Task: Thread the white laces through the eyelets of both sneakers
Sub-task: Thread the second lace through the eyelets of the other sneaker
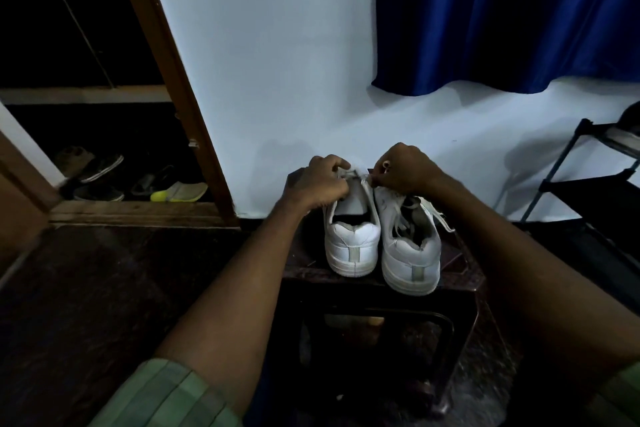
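We note a dark stool (464, 274) standing against the pale wall; it carries both sneakers side by side, heels toward us, toes toward its far edge. The left sneaker (351, 246) sits at the stool's left side, its heel close to the near edge; the right sneaker (410, 263) stands touching it, its heel at the near edge, with loose lace spilling over its opening and outer side.

Both hands work over the forepart of the left sneaker, near the far edge. Our left hand (317, 184) is curled round that shoe's tongue and upper; our right hand (405, 168) is curled likewise, its fingertips pinching a short run of white lace (363, 178) stretched between the two hands.

The shoe's long axis runs away from us, so the eyelet rows lie beneath and just nearer than the grips; the right hand is nearer the lace tip. Which eyelet comes next we cannot tell; the hands hide it.
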`<control>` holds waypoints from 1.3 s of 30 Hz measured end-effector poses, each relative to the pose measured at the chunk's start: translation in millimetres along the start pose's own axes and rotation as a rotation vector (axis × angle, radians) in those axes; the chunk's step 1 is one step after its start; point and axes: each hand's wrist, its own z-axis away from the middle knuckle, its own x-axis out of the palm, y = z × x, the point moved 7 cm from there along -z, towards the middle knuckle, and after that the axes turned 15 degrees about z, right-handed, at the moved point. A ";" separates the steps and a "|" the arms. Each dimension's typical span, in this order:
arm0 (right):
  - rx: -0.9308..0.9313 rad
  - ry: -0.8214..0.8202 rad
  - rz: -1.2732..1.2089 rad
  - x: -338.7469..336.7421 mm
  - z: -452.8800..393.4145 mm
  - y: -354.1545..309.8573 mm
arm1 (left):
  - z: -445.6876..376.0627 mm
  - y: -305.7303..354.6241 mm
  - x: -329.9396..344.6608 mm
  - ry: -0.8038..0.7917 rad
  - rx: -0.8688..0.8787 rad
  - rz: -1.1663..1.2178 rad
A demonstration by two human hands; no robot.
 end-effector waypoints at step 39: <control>0.003 0.036 -0.727 -47.0 20.1 1.6 | -5.8 33.1 -6.4 0.174 -0.073 1.118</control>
